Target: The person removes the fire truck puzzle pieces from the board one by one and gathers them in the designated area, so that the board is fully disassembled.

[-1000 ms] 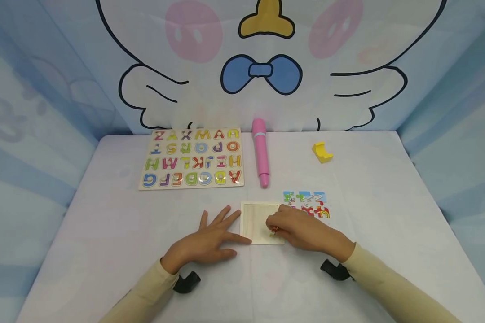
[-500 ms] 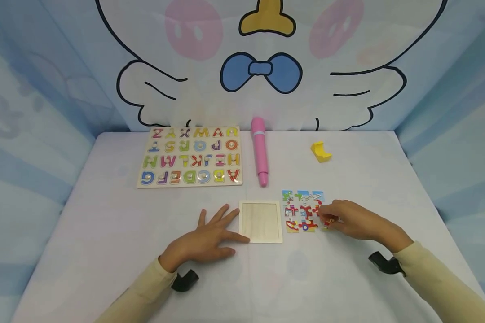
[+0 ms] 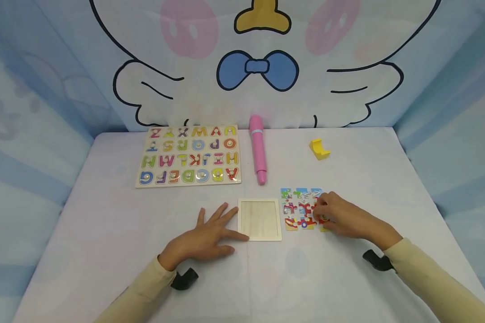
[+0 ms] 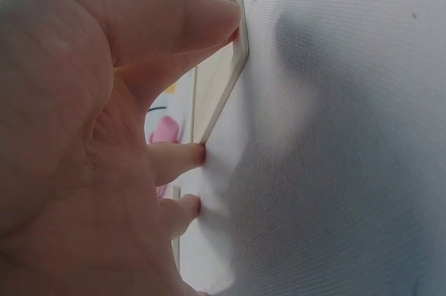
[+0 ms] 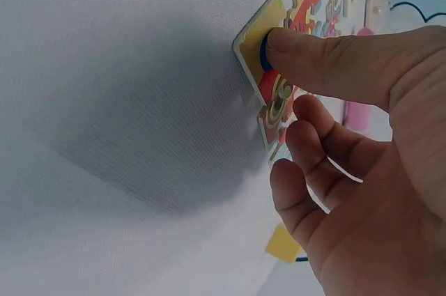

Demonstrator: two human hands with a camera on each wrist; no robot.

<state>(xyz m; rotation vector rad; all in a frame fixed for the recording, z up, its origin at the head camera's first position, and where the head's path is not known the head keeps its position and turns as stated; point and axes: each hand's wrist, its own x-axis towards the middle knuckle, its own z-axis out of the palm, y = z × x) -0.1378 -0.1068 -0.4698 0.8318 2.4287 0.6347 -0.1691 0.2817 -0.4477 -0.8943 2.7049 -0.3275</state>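
Note:
The left hand (image 3: 206, 237) lies with fingers spread, its fingertips at the left side and lower-left corner of a shallow wooden puzzle tray (image 3: 260, 220). Right of the tray, several colourful puzzle pieces (image 3: 306, 223) lie in rows with small gaps. Over the right end of these pieces is the right hand (image 3: 347, 217), partly covering them. In the right wrist view its thumb (image 5: 300, 49) touches a yellow, red and blue corner piece (image 5: 255, 38) lying flat on the cloth. The other visible fingers curl loosely there, and the index finger is mostly hidden.
Behind the tray lie an alphabet peg board (image 3: 189, 157) and a pink marker-shaped stick (image 3: 258, 150). A small yellow block (image 3: 319, 149) sits at the back right. White cloth covers the table (image 3: 266, 287), and a printed curtain (image 3: 258, 103) stands behind it.
The right hand has moved from above the tray, where it pinched a puzzle piece, to the right end of the rows, then slightly left. That piece now lies among the others. The left hand stays put.

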